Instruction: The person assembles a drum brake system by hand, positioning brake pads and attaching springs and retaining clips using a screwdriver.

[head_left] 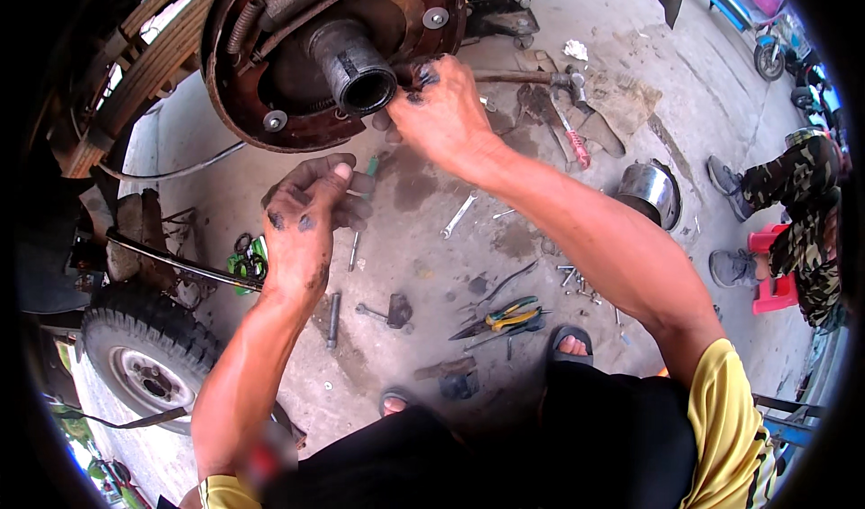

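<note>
A rusty drum-brake backing plate [236,95] with a coil spring and brake shoes fills the upper left. From its middle sticks out a dark, greasy hollow axle tube [358,72], its open end toward me. My right hand [441,113] is curled close against the tube's end; its blackened fingertips are partly hidden, and what they hold cannot be made out. Below the plate hovers my left hand [311,207], grease-stained, fingers loosely bent and apart, with nothing visible in it. Behind those fingers shows a green-handled screwdriver [372,166], which seems to lie on the floor.
On the concrete are a hammer [577,86], a red-handled tool [577,149], a wrench [459,215], yellow-handled pliers [512,314] and several bolts. A shiny metal cylinder [651,194] stands right. A wheel [149,369] is at left. Another person's camouflage-clad legs [806,212] are at far right.
</note>
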Action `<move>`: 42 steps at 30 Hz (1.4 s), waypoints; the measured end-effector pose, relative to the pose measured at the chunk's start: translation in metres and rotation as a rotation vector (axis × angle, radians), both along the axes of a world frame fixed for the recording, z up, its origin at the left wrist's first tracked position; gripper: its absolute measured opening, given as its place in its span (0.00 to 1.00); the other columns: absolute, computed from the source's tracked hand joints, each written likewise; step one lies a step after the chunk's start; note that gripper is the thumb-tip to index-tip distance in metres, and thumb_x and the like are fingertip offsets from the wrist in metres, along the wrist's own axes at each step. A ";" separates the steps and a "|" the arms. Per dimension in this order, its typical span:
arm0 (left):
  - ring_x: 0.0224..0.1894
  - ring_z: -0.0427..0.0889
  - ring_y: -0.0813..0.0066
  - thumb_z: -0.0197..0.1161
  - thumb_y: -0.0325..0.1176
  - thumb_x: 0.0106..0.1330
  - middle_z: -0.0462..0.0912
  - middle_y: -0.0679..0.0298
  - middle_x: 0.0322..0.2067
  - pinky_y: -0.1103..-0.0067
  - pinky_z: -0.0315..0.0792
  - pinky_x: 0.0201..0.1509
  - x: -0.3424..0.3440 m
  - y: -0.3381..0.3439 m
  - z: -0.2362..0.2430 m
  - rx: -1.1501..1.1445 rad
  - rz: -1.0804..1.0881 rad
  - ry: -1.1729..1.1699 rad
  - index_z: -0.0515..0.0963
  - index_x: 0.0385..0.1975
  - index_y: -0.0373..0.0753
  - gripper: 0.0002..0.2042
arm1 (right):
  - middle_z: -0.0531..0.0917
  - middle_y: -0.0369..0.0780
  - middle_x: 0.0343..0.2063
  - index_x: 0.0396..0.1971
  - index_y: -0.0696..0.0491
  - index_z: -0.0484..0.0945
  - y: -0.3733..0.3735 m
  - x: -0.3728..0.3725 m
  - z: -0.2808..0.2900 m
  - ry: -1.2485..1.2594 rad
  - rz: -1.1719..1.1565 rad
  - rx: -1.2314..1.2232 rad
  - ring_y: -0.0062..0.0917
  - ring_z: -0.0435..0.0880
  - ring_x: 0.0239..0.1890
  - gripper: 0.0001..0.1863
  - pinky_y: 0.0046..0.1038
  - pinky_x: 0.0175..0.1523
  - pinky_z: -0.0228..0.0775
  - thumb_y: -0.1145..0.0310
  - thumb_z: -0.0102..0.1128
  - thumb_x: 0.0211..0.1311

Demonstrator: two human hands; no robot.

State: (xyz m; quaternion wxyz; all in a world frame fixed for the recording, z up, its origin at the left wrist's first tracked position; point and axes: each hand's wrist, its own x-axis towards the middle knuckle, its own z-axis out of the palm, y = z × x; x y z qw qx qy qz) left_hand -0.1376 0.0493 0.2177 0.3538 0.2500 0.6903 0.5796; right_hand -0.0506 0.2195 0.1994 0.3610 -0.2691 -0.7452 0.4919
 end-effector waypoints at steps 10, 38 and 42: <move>0.33 0.84 0.60 0.65 0.31 0.65 0.85 0.56 0.37 0.73 0.78 0.36 -0.018 -0.010 0.013 0.017 -0.218 1.638 0.81 0.44 0.35 0.10 | 0.84 0.46 0.19 0.23 0.60 0.82 -0.005 -0.011 -0.011 0.120 -0.075 0.208 0.34 0.84 0.20 0.15 0.33 0.31 0.77 0.64 0.57 0.62; 0.42 0.82 0.51 0.68 0.24 0.54 0.84 0.55 0.42 0.62 0.76 0.43 -0.043 0.051 -0.005 0.061 -0.177 1.990 0.83 0.45 0.43 0.17 | 0.83 0.50 0.22 0.29 0.60 0.82 0.016 0.056 -0.015 -0.177 -0.027 0.072 0.42 0.83 0.25 0.17 0.38 0.37 0.78 0.59 0.62 0.61; 0.40 0.81 0.50 0.67 0.23 0.53 0.83 0.55 0.42 0.60 0.74 0.39 -0.044 0.056 -0.016 0.163 -0.149 2.008 0.82 0.42 0.41 0.15 | 0.81 0.53 0.21 0.27 0.59 0.83 0.024 0.044 -0.021 -0.085 -0.007 0.193 0.50 0.82 0.29 0.11 0.42 0.38 0.77 0.66 0.61 0.61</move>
